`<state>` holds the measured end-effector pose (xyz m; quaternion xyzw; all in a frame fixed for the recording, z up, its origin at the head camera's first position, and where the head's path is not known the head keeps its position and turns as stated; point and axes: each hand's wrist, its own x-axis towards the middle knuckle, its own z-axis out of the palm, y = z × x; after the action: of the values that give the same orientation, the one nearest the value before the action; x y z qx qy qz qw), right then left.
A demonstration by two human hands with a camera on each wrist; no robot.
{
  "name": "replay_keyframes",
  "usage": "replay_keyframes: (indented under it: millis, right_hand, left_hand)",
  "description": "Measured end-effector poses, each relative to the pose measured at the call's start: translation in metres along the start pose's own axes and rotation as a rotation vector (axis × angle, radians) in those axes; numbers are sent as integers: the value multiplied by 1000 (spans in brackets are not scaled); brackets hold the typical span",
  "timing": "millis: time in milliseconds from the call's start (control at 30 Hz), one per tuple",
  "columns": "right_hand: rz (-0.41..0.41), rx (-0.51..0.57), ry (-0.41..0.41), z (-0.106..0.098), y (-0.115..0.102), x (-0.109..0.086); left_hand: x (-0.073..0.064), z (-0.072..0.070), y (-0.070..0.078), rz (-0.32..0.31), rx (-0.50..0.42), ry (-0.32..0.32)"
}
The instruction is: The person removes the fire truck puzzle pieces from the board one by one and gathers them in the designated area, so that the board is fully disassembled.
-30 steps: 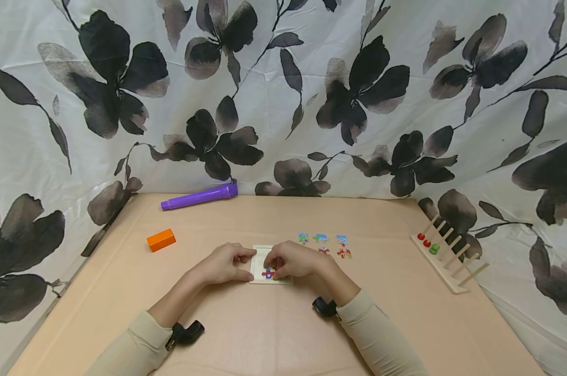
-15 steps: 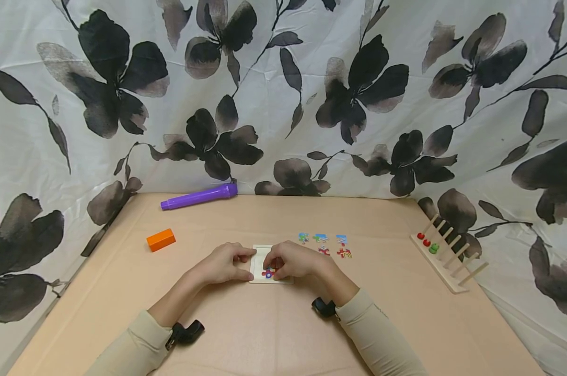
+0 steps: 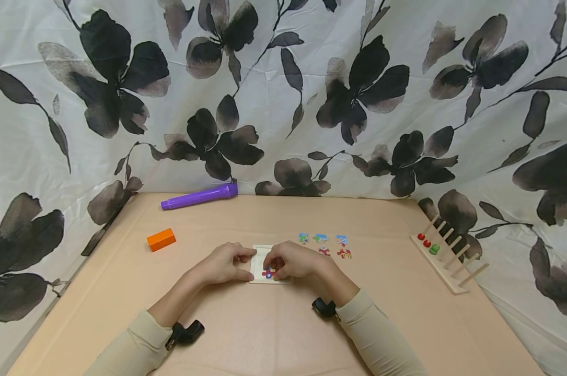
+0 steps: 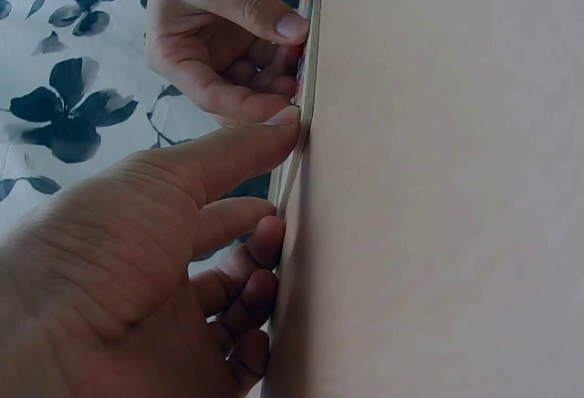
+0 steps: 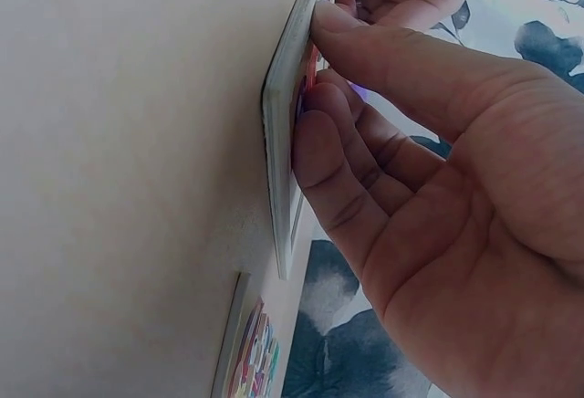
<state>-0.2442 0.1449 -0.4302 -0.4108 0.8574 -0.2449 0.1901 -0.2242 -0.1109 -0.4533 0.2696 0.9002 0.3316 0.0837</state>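
Observation:
A small white puzzle tray [image 3: 261, 253] with a raised rim lies flat at the middle of the table. My left hand [image 3: 224, 263] holds its left side, thumb at the near corner and a forefinger higher up; the left wrist view shows the thumb on the tray's rim [image 4: 306, 110]. Over the tray's right half, my right hand [image 3: 294, 259] pinches a colourful jigsaw piece [image 3: 268, 273] down inside the frame. Its fingers cover part of that piece and the tray. In the right wrist view, bits of red show beside the fingertips [image 5: 319, 147].
Several loose jigsaw pieces [image 3: 344, 253] lie in two rows right of the tray. A wooden peg stand [image 3: 445, 263] with red and green beads is at the right edge. An orange block [image 3: 161, 240] and a purple marker [image 3: 199, 197] lie to the back left.

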Motion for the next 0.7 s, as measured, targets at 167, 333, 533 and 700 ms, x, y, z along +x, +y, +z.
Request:
replay_keyframes:
  millis: [167,333,533,700]
  right_hand:
    - [-4,-6,5,0,0,0]
    - [-7,5,0,2,1,0]
    - [-3,9,-3,1,0,1]
    - [-7,17,-3,1,0,0]
  left_hand:
    - [0,0,0,-3,-3,-1]
    - [1,0,-1,-7,3,-4]
    - [0,0,-1,3,9,-1]
    - [0,0,0,13,4,2]
